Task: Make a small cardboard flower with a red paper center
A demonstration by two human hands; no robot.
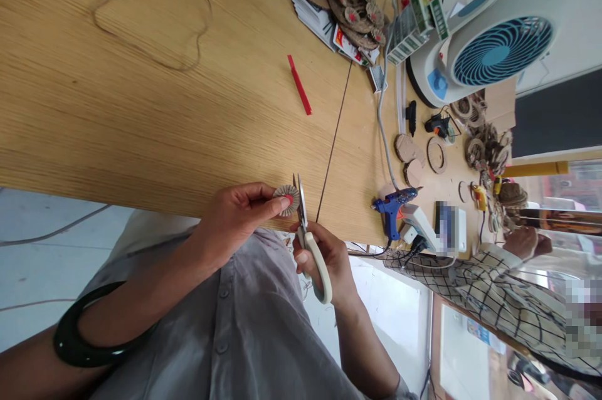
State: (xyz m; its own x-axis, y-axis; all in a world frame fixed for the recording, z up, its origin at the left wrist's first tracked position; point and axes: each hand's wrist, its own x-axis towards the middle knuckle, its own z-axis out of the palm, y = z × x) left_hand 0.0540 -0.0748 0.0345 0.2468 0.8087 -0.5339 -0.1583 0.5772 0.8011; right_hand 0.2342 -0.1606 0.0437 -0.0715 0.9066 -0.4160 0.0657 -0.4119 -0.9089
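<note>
Okay so from where I'm standing, the person at the bench (141, 105) has a small round rosette of pleated kraft paper (285, 200) with a red centre, pinched tight between thumb and fingers of the left hand (235, 221), just in from the near edge of the bench. The right hand (324, 259) is closed around the cream handles of a pair of scissors (316, 265), and the long axis of those scissors runs near to far, with the tips pointing away from the person. The blades sit right by the rosette's right side, basically at its rim, though I can't tell from here whether they're actually touching it. The right hand is the closer of the two to the blades, obviously, while the left arm comes in from the left wearing a dark bangle (70, 340). Off to the right there's a blue hot glue gun (392, 212) and some cardboard discs (407, 149), further out a co-worker's hand (520, 242), and a red paper strip (300, 84) lies on the far side of the bench.
</note>
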